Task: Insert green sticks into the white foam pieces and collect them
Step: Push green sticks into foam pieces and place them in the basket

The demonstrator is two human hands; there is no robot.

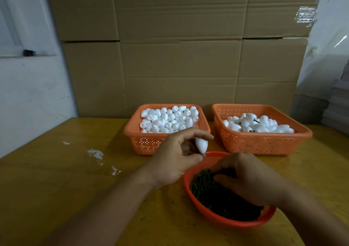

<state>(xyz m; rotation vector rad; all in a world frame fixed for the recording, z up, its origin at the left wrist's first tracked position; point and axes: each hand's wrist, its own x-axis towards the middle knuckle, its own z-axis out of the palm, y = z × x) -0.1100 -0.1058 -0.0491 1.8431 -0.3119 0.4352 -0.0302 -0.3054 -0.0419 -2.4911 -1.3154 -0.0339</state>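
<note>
Left hand (176, 158) pinches foam piece (201, 145), tip down, ready for insertion; right hand (245, 177) fingers curl into green sticks (207, 189), grip unclear.

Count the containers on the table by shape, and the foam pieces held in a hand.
Square baskets: 2
Round bowls: 1
Foam pieces held, in the left hand: 1
Total: 4

I see one white egg-shaped foam piece (201, 145) held upright, narrow end down, just above the far rim of the round red basket (190, 191). Dark green sticks (207, 189) lie heaped inside that basket. More foam pieces (168, 119) fill the orange basket (147, 142) beyond it; stick-fitted pieces (258, 125) lie in the right orange basket (264, 142) behind it.
</note>
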